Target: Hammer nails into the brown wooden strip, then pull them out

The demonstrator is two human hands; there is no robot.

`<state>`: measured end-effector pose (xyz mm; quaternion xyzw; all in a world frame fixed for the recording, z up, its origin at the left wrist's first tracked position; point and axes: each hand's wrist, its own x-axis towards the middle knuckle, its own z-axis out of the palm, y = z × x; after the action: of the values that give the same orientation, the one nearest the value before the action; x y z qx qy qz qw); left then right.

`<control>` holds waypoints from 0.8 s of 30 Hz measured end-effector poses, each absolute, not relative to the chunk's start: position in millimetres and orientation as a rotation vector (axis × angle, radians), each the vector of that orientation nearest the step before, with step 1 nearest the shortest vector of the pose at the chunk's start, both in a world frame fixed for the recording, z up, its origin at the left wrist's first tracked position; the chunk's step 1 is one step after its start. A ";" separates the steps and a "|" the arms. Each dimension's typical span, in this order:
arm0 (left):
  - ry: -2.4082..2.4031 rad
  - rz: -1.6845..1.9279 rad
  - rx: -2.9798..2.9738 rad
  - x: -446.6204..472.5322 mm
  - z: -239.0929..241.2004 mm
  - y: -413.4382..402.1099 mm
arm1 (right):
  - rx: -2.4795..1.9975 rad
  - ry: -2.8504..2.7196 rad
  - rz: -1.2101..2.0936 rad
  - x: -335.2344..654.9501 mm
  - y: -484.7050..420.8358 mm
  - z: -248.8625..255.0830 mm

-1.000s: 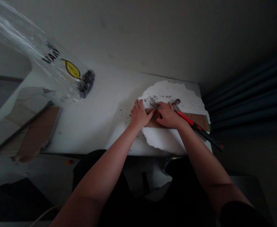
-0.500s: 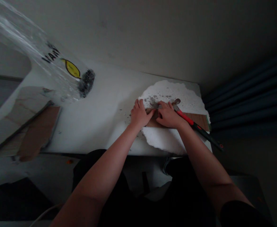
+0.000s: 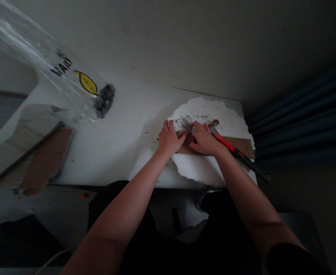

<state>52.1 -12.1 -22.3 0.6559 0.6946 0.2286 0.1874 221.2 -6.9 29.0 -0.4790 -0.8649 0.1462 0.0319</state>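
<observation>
Both my hands rest side by side on a white torn-edged sheet point(image 3: 210, 110) spread over the right end of a white table point(image 3: 119, 133). My left hand point(image 3: 170, 138) lies with its fingers closed over something small and dark that I cannot make out. My right hand point(image 3: 204, 139) is curled beside it, fingertips pinching toward the same spot. Grey crumbs point(image 3: 189, 120) speckle the sheet just beyond the fingers. A brown wooden board point(image 3: 242, 144) lies under the hands. A hammer with a red and black handle point(image 3: 236, 152) lies across the board, right of my right hand.
A clear plastic bag point(image 3: 70, 88) with a yellow label and dark grit inside hangs over the table's left part. Brown boards point(image 3: 38, 160) lie at the left edge. A wall stands behind; dark curtains point(image 3: 302, 114) hang at right.
</observation>
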 end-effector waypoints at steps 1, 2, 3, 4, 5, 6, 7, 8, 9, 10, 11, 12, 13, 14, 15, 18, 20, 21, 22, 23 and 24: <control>1.954 0.648 1.848 52.2 -22.7 -12.1 | -1.474 -2.661 0.452 221.2 -7.0 29.2; 1.953 0.653 1.850 52.3 -23.0 -12.1 | -1.474 -2.659 0.454 221.1 -7.2 29.4; 1.952 0.657 1.850 52.3 -23.1 -12.1 | -1.471 -2.657 0.458 220.9 -7.3 29.6; 1.951 0.659 1.850 52.2 -23.1 -12.1 | -1.469 -2.656 0.462 220.5 -7.3 29.8; 1.952 0.660 1.849 52.2 -22.9 -12.0 | -1.469 -2.654 0.464 220.0 -7.2 29.7; 1.952 0.658 1.847 52.1 -22.7 -12.0 | -1.469 -2.652 0.464 219.5 -7.0 29.4; 1.951 0.655 1.845 52.0 -22.5 -12.0 | -1.472 -2.646 0.463 219.1 -6.8 29.1; 1.950 0.654 1.845 52.0 -22.3 -11.9 | -1.474 -2.638 0.464 219.0 -6.6 28.7; 1.949 0.652 1.844 51.9 -22.2 -11.9 | -1.474 -2.630 0.469 219.2 -6.4 28.6; 1.950 0.651 1.844 51.8 -22.1 -11.8 | -1.469 -2.623 0.474 220.1 -6.3 28.8; 1.951 0.649 1.844 51.8 -22.1 -11.9 | -1.462 -2.612 0.475 221.6 -6.4 29.4; 1.952 0.645 1.844 51.8 -22.0 -11.9 | -1.454 -2.594 0.467 223.7 -6.6 30.4; 1.954 0.641 1.844 51.8 -21.8 -12.0 | -1.441 -2.570 0.457 226.5 -7.2 31.7; 1.953 0.636 1.846 51.9 -21.4 -12.2 | -1.423 -2.541 0.446 229.8 -7.9 32.9; 1.950 0.632 1.848 52.0 -20.8 -12.4 | -1.403 -2.506 0.434 233.3 -8.8 33.8; 1.946 0.628 1.852 52.2 -18.3 -12.8 | -1.362 -2.458 0.414 241.9 -11.8 32.6; 1.945 0.622 1.849 52.2 -17.1 -12.9 | -1.359 -2.510 0.385 243.7 -13.1 28.6; 1.944 0.619 1.848 52.1 -16.9 -12.8 | -1.357 -2.549 0.369 243.3 -13.4 26.3; 1.944 0.616 1.846 52.1 -16.9 -12.7 | -1.354 -2.586 0.358 242.1 -13.3 24.2; 1.944 0.614 1.845 52.0 -17.3 -12.5 | -1.353 -2.611 0.347 240.6 -13.0 22.5; 1.945 0.616 1.845 52.0 -17.9 -12.3 | -1.357 -2.625 0.337 238.9 -12.5 21.4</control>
<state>52.0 -12.3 -17.9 0.6579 0.6937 0.2195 0.1943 238.9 -12.5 21.4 -0.4547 -0.8795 0.1129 0.0834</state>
